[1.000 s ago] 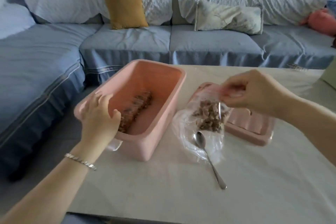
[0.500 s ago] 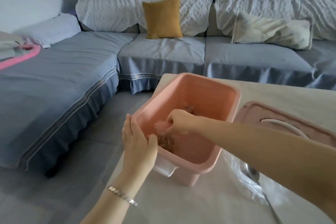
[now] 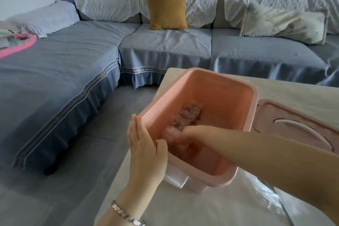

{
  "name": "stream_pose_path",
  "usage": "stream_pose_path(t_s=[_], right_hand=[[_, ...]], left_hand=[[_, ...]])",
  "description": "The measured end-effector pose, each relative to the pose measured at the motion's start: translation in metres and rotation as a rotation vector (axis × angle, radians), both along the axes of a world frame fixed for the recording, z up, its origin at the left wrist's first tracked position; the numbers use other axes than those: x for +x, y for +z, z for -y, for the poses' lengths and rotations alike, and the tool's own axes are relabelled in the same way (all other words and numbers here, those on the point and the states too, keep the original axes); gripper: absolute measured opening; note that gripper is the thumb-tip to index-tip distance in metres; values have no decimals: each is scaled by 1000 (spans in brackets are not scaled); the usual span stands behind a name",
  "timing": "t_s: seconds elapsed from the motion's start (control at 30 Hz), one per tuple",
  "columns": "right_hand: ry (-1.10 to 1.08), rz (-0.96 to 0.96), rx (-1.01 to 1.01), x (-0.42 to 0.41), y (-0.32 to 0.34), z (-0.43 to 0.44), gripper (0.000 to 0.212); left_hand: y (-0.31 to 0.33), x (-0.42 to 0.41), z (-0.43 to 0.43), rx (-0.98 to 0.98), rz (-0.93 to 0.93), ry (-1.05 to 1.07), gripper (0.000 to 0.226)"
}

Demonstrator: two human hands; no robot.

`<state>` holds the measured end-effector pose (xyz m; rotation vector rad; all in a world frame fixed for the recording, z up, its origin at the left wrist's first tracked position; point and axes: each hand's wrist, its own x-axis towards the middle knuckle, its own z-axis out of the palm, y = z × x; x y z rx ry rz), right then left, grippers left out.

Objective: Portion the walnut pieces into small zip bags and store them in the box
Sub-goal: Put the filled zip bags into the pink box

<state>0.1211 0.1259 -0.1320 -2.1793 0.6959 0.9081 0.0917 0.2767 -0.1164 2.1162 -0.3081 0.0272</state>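
**A:** The pink box [image 3: 255, 97] sits by the tabletop's [image 3: 183, 211] left edge, toward the far corner. The left hand [image 3: 145, 145] lies flat on its outer wall, fingers straight and thumb at the rim. It's a wide grip, bracing the box, I'd say, so it can't skid off the edge.

**B:** The right hand [image 3: 185, 134] is down inside, at the near end of the row of filled zip bags [image 3: 189, 113]. It's blurred, so I cannot tell whether its grip holds a bag or is slack.

**A:** The bags seem to stand on edge in a file, probably to save room.

**B:** The lid [image 3: 293, 124] lies just right of the box, leaving the mouth free. The big clear bag [image 3: 260, 194] waits under the right forearm.
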Motion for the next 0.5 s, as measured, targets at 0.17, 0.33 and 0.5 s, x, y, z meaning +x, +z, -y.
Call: stream_pose_path(t_s=[0.17,0.33,0.5], right_hand=[[-65,-41,276,-1,-12,-6,27],[-120,-32,251,1,-5,-4,19],[-33,54,85,-12,23,5,13]], left_hand=[[-2,0,3,19,-10,-13,72],[-1,1,2,56,14,-40,71],[0,0,-1,161,83,-18,58]])
